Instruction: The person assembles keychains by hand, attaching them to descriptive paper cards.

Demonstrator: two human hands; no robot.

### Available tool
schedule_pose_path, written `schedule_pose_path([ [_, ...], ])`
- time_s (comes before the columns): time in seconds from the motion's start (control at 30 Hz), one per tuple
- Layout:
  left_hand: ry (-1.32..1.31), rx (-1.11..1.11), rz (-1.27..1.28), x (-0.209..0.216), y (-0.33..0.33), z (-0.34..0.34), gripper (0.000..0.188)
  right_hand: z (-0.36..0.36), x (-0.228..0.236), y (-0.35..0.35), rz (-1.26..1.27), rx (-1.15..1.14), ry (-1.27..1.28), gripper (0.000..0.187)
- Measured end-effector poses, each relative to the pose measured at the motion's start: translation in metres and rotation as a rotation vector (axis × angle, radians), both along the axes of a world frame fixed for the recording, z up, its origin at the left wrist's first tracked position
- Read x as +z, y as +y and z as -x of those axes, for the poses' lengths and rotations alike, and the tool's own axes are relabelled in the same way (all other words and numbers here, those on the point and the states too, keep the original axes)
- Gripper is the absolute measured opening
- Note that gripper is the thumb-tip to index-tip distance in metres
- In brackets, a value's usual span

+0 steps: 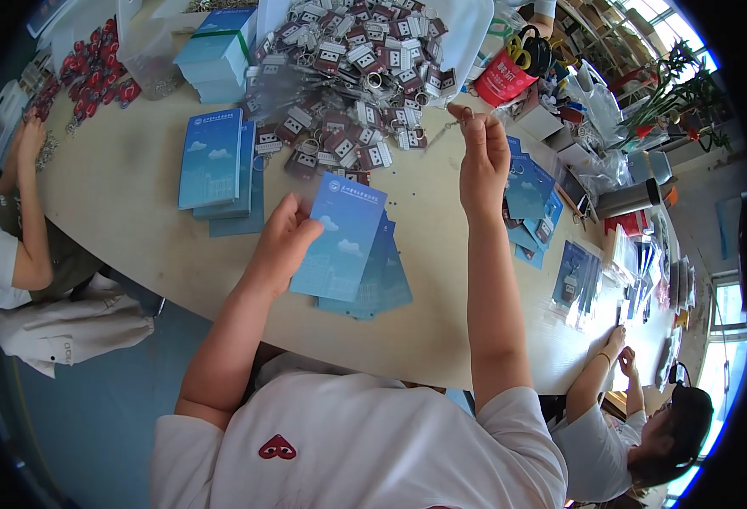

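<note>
A blue printed card (342,246) is pinched by its left edge in my left hand (284,242), thumb on its face. More blue cards (382,284) lie fanned on the table beneath it. My right hand (485,157) is raised with its fingertips closed on a keychain (441,134), whose metal ring and thin chain hang to the left. The fingers partly hide the keychain. Ahead of both hands spreads a heap of brown-and-white keychains (331,127) with metal rings, spilling from a white tray (473,42).
A stack of blue cards (210,161) stands at left, with a banded stack (216,55) behind. Red keychains (93,76) lie far left. At right are card-and-keychain sets (526,191), bagged sets (573,276) and a red scissors holder (505,78). Co-workers sit on both sides.
</note>
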State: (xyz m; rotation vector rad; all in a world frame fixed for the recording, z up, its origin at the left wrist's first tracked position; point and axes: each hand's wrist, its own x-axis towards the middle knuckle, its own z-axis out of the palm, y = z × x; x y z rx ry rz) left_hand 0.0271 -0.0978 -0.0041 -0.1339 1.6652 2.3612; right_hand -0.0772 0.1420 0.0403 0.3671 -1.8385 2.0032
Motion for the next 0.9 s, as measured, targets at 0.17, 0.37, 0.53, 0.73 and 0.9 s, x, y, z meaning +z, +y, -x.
schedule_pose_path([
  [0.17, 0.052, 0.083, -0.008, -0.005, 0.02, -0.011, 0.015, -0.074, 0.015, -0.034, -0.063, 0.205, -0.272, 0.018],
  [0.37, -0.045, 0.041, -0.365, 0.023, 0.041, -0.02, 0.034, -0.097, 0.008, -0.046, -0.868, -0.097, 0.254, 0.031],
  [0.53, 0.153, 0.049, -0.314, 0.016, 0.044, -0.021, 0.039, -0.102, 0.004, -0.049, -0.843, -0.15, 0.236, 0.031],
  [0.73, 0.293, 0.014, -0.189, 0.027, 0.044, -0.027, 0.033, -0.107, 0.009, -0.05, -0.797, -0.201, 0.262, 0.032],
  [0.9, 0.265, 0.097, -0.221, 0.03, 0.048, -0.034, 0.028, -0.113, 0.015, -0.05, -0.858, -0.163, 0.209, 0.03],
])
